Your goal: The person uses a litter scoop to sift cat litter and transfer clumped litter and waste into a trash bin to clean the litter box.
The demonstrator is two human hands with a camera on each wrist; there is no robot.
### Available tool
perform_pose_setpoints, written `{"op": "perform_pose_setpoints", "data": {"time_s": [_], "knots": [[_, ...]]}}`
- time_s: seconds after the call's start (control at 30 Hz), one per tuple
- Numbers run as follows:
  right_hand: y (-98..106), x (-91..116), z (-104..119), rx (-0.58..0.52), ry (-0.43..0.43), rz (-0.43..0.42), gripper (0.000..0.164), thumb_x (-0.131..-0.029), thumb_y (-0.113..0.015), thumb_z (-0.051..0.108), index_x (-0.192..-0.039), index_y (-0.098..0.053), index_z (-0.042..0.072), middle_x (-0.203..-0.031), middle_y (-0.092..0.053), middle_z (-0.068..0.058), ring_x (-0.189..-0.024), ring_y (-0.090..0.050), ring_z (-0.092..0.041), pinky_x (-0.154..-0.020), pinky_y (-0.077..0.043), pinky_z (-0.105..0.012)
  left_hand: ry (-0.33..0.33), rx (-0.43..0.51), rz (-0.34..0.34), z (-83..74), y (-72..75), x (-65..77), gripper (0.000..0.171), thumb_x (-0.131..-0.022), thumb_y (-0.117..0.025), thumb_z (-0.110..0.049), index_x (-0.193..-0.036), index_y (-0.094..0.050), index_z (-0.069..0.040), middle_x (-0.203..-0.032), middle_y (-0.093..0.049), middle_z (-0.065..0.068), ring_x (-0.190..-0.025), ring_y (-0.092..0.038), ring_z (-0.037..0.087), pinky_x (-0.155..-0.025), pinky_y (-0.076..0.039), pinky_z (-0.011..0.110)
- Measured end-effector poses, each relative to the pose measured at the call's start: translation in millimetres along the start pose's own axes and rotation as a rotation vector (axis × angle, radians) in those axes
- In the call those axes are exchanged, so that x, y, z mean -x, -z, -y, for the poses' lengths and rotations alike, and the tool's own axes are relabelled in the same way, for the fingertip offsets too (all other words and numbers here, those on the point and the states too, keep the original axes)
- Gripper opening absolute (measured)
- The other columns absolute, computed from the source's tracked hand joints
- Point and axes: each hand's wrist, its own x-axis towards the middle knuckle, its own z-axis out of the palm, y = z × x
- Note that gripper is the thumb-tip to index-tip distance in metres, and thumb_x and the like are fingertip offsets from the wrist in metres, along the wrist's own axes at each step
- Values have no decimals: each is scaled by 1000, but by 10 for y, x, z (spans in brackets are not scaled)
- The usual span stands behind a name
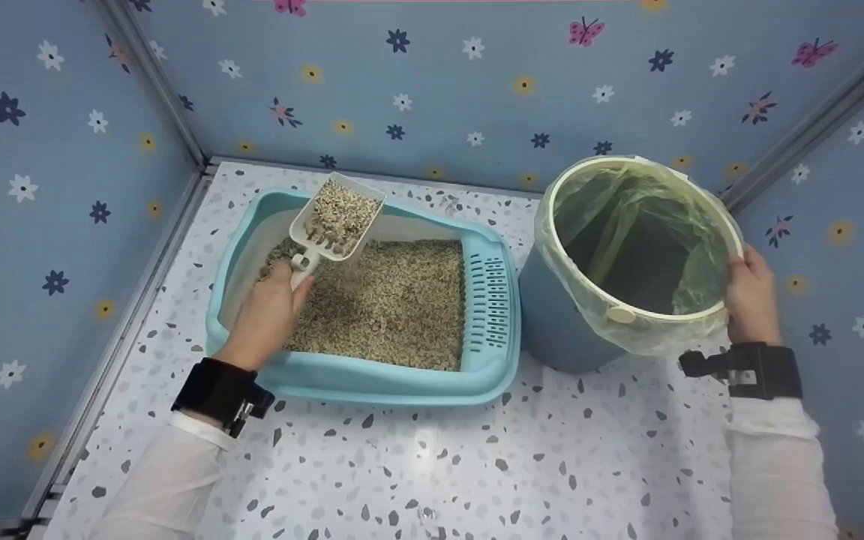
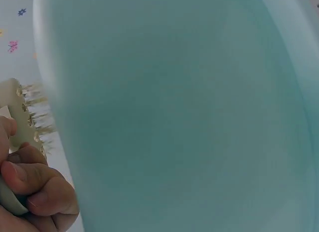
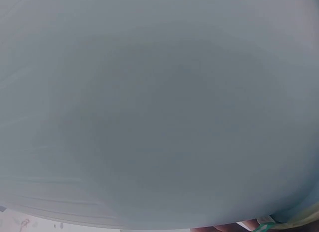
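My left hand (image 1: 263, 311) grips the handle of a white litter scoop (image 1: 312, 249) above the left part of a light-blue litter box (image 1: 394, 384). The scoop carries a heap of pale cat litter (image 1: 343, 212), and grains fall from it in the left wrist view, where curled fingers (image 2: 52, 194) show beside the box's blue wall. More litter (image 1: 394, 307) covers the box floor. To the right, my right hand (image 1: 753, 296) holds the rim of a blue-grey trash bin (image 1: 563, 326), lined with a yellowish bag (image 1: 702, 262). The bin's wall fills most of the right wrist view.
A slotted step (image 1: 488, 300) forms the box's right side, close to the bin. Blue flowered wall panels (image 1: 432, 90) enclose the back and both sides. Underneath is a white speckled floor (image 1: 432, 457).
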Motion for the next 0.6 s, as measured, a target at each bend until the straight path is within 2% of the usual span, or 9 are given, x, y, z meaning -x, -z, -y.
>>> {"op": "perform_pose_setpoints", "data": {"time_s": [0.13, 0.33, 0.47, 0.6], "knots": [[4, 2, -1, -4, 15, -11, 52, -104, -19, 27, -151, -10, 7, -155, -18, -18, -139, -28, -29, -113, -25, -39, -17, 25, -6, -81, -19, -1, 37, -101, -41, -33, -105, -45, 3, -64, -45, 4, -50, -43, 19, -45, -36, 32], [4, 1, -3, 2, 14, -11, 52, -104, -20, 27, -151, -10, 7, -155, -18, -18, -139, -29, -29, -113, -26, -39, 8, 115, 68, -210, -8, -3, 34, -102, -39, -32, -104, -46, 2, -68, -44, 5, -52, -41, 17, -44, -37, 30], [1, 5, -8, -5, 10, 15, 53, -104, -17, 28, -151, -4, 7, -156, -11, -16, -141, -21, -30, -115, -21, -40, 24, 187, 120, -265, 12, -3, 34, -102, -37, -31, -104, -46, 2, -70, -43, 5, -54, -40, 16, -47, -37, 30], [-3, 11, -9, -23, 6, 14, 54, -104, -17, 27, -151, -3, 8, -157, -8, -15, -143, -17, -29, -115, -18, -39, 21, 218, 146, -295, 48, -5, 36, -102, -37, -33, -104, -47, 2, -71, -42, 4, -55, -39, 16, -49, -36, 30]]}}
